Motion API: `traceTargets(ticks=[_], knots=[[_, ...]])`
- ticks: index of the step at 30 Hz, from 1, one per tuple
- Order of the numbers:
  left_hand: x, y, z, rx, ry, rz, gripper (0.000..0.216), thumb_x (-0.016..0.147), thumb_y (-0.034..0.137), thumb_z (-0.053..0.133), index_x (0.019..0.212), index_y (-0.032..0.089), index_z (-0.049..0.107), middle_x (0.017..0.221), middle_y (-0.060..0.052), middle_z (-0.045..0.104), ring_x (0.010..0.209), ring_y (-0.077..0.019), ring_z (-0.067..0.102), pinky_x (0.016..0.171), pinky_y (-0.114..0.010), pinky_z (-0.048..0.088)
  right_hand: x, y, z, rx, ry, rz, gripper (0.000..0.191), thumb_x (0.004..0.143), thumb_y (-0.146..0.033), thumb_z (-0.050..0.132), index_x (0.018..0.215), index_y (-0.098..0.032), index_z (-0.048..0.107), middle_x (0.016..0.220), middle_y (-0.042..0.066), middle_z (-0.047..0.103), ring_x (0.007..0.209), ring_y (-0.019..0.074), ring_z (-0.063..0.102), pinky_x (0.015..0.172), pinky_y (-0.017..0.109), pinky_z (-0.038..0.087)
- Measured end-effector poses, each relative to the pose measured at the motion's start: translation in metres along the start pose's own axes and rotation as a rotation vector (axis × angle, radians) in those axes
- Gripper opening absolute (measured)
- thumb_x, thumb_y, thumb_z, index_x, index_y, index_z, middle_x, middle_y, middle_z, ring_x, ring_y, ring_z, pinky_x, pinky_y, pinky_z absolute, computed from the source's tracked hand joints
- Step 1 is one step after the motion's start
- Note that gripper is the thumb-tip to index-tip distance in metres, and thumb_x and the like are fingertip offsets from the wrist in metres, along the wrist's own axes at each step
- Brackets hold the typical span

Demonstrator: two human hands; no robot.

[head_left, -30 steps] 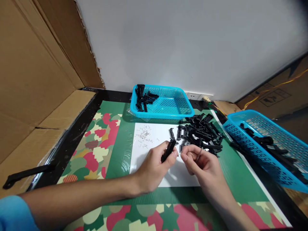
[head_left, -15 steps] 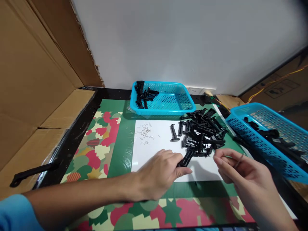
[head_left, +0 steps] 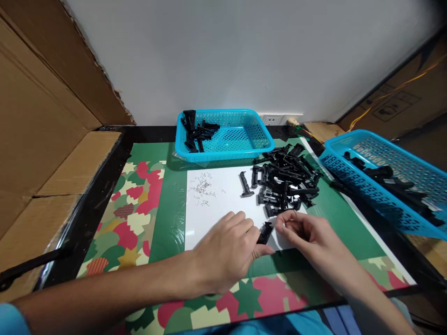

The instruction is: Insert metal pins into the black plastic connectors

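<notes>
My left hand (head_left: 230, 249) is closed around a black plastic part (head_left: 265, 233), whose far end sticks out past the thumb and forefinger. Close to that end, my right hand (head_left: 307, 231) has its thumb and fingers pinched together; what they hold, if anything, is too small to make out. Just beyond both hands lies a pile of black plastic parts (head_left: 288, 179), with one separate black piece (head_left: 245, 184) to its left. Several tiny bent wires (head_left: 202, 186) are scattered on the left of the white sheet (head_left: 199, 225).
A blue basket (head_left: 225, 155) with some black parts stands at the back against the wall. Another blue basket (head_left: 370, 197), holding longer black parts, is at the right. Cardboard (head_left: 38, 116) borders the left side, and a power socket (head_left: 272, 120) sits behind.
My right hand has moved left, up to the end of the black plastic part in my left hand. The whole view has shifted slightly, and the part now points less far forward.
</notes>
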State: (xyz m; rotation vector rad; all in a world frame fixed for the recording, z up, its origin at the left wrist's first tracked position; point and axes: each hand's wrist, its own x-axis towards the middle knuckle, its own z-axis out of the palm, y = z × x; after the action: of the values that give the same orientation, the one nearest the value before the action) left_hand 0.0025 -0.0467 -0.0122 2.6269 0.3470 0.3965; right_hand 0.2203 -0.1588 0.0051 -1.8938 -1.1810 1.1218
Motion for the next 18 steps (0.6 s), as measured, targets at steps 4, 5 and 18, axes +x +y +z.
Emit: traceTargets(ticks=[4, 5, 18], knots=[[0.0, 0.0, 0.001, 0.017, 0.024, 0.013, 0.059, 0.119, 0.052, 0.027, 0.086, 0.017, 0.061, 0.085, -0.006, 0.063, 0.08, -0.0237, 0.051, 0.073, -0.039, 0.038, 0.003, -0.005, 0.002, -0.055, 0.0, 0.02, 0.042, 0.103, -0.06, 0.061, 0.095, -0.019, 0.067, 0.068, -0.004, 0.04, 0.064, 0.015, 0.035, 0.056, 0.028, 0.025], [0.0, 0.0, 0.001, 0.021, 0.027, 0.015, 0.06, 0.119, 0.052, 0.027, 0.085, 0.017, 0.062, 0.085, -0.006, 0.063, 0.08, -0.0237, 0.051, 0.073, -0.039, 0.038, 0.004, -0.007, 0.003, -0.082, 0.003, 0.023, 0.041, 0.103, -0.059, 0.062, 0.094, -0.019, 0.067, 0.066, -0.005, 0.038, 0.062, 0.0147, 0.034, 0.055, 0.028, 0.023], [0.001, -0.003, 0.008, 0.148, 0.066, 0.111, 0.059, 0.117, 0.056, 0.036, 0.084, 0.016, 0.064, 0.081, -0.004, 0.063, 0.079, -0.0239, 0.054, 0.071, -0.039, 0.038, 0.009, -0.024, -0.008, -0.276, -0.057, -0.027, 0.031, 0.101, -0.046, 0.06, 0.089, -0.019, 0.068, 0.064, -0.006, 0.033, 0.06, 0.0136, 0.029, 0.055, 0.029, 0.02]])
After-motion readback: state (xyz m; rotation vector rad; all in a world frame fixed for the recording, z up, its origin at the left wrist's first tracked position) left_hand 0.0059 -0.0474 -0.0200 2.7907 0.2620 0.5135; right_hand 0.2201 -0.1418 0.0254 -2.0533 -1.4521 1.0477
